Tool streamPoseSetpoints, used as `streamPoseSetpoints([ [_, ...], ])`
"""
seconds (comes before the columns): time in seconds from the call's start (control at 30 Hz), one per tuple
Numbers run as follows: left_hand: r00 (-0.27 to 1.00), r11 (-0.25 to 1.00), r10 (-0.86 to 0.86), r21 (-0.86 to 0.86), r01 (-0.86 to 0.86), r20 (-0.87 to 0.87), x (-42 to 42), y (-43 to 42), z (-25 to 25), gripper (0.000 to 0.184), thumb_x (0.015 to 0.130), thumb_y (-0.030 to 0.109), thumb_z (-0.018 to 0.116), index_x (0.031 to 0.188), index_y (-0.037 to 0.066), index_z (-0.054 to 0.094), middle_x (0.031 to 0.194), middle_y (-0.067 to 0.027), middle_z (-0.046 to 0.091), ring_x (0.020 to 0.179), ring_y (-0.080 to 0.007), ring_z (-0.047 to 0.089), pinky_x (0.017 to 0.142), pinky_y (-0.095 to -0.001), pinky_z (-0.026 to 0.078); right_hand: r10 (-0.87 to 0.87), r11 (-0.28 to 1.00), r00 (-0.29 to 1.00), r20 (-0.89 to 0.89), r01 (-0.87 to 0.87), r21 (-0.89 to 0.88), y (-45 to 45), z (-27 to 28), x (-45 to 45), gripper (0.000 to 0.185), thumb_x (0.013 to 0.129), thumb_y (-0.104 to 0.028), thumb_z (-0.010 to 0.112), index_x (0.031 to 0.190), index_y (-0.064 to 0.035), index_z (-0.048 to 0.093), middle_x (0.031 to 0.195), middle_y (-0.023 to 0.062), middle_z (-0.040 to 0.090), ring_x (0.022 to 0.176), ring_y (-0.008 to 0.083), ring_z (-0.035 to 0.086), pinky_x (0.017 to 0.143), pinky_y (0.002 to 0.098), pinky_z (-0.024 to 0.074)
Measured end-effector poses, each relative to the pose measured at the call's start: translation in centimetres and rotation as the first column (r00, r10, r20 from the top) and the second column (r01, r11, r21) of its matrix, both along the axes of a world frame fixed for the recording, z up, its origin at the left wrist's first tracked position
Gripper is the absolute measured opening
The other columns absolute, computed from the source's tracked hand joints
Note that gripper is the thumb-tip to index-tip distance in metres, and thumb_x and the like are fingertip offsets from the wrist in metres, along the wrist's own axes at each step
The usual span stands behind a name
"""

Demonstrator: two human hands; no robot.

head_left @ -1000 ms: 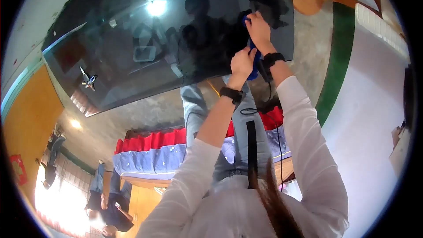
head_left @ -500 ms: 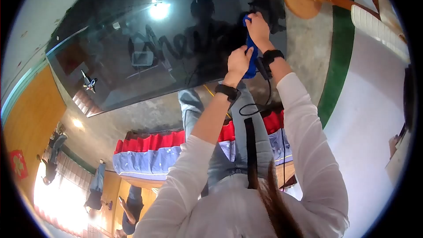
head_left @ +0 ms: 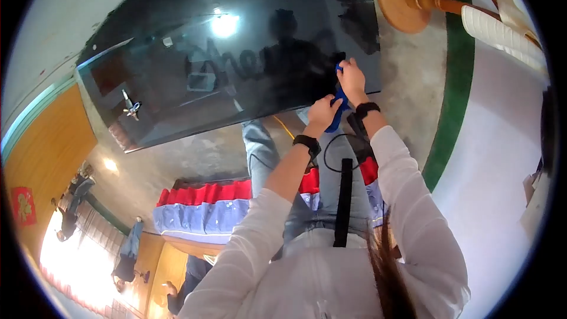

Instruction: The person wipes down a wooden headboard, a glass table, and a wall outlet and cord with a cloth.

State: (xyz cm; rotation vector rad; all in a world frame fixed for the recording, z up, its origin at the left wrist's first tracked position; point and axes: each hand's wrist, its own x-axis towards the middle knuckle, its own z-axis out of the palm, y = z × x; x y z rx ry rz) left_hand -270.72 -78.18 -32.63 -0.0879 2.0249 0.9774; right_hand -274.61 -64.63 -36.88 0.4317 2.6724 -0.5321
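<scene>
Both my hands grip a blue cloth (head_left: 335,121) near the close right corner of a glossy black panel (head_left: 195,121). My right hand (head_left: 352,81) is closed on the cloth's upper end, over the panel. Lower and to the left, my left hand (head_left: 323,111) pinches the cloth at the panel's near edge, and part of the cloth hangs below it. Dark streaks and smears mark the panel's hazy surface, along with reflections of a light and a silhouette. Each wrist wears a black band.
A round wooden base with a turned post (head_left: 404,1) stands right of the panel. Behind my legs is a bench with red and blue fabric (head_left: 201,215). A black cable (head_left: 326,153) loops near my right wrist. Another person's arm (head_left: 177,298) shows at lower left.
Both hands have moved with the cloth toward me, down to the panel's near edge. The view has shifted slightly, and the person at lower left is less visible.
</scene>
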Motion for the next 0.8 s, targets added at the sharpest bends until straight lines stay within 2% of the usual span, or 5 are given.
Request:
streamPoseSetpoints([
  [0.27,0.979,0.982,-0.190,-0.010,0.191,0.072,3.8,-12.1,2.7,0.049,0.075,0.053,0.058,0.097,0.009,0.062,0.088,-0.0135,0.065,0.085,-0.0307,0.061,0.072,-0.0402,0.048,-0.106,0.988,0.974,0.198,0.125,-0.086,-9.4,3.1,7.3,0.022,0.078,-0.022,0.062,0.093,-0.0082,0.055,0.100,0.0151,0.051,0.088,0.0359,0.056,0.075,0.0425,0.0471],
  [0.5,0.929,0.929,-0.369,0.038,0.368,0.022,7.1,-29.1,4.7,0.045,0.072,0.045,0.066,0.098,0.009,0.062,0.091,-0.0126,0.064,0.085,-0.0290,0.060,0.072,-0.0372,0.047,-0.212,0.959,0.967,0.139,0.233,-0.161,-25.0,4.2,15.6,0.028,0.074,-0.019,0.066,0.099,-0.0095,0.057,0.103,0.0166,0.050,0.090,0.0364,0.056,0.077,0.0413,0.0475],
  [0.67,0.988,0.991,-0.086,0.089,0.098,-0.132,9.3,-46.5,2.5,0.043,0.067,0.036,0.073,0.097,0.008,0.061,0.095,-0.0129,0.064,0.090,-0.0285,0.061,0.078,-0.0373,0.047,-0.161,0.950,0.986,0.040,0.166,-0.264,-38.8,4.7,16.6,0.032,0.073,-0.015,0.066,0.102,-0.0096,0.056,0.102,0.0176,0.051,0.091,0.0366,0.054,0.079,0.0410,0.0456],
  [0.73,0.999,0.995,-0.051,-0.087,0.051,0.006,9.5,-53.1,1.4,0.038,0.072,0.031,0.070,0.102,0.010,0.059,0.097,-0.0136,0.063,0.093,-0.0295,0.060,0.079,-0.0382,0.047,-0.119,0.924,0.992,-0.051,0.092,-0.370,-43.9,7.0,14.4,0.027,0.076,-0.014,0.064,0.101,-0.0091,0.054,0.097,0.0160,0.053,0.089,0.0363,0.054,0.077,0.0407,0.0451],
  [0.8,0.993,0.962,0.042,-0.264,-0.069,-0.109,10.9,-58.8,0.3,0.037,0.073,0.025,0.067,0.106,0.012,0.057,0.095,-0.0128,0.064,0.093,-0.0305,0.060,0.078,-0.0411,0.047,-0.018,0.921,0.984,-0.177,-0.052,-0.387,-48.0,9.4,11.7,0.024,0.079,-0.011,0.062,0.101,-0.0084,0.053,0.096,0.0159,0.052,0.088,0.0375,0.053,0.074,0.0407,0.0449],
])
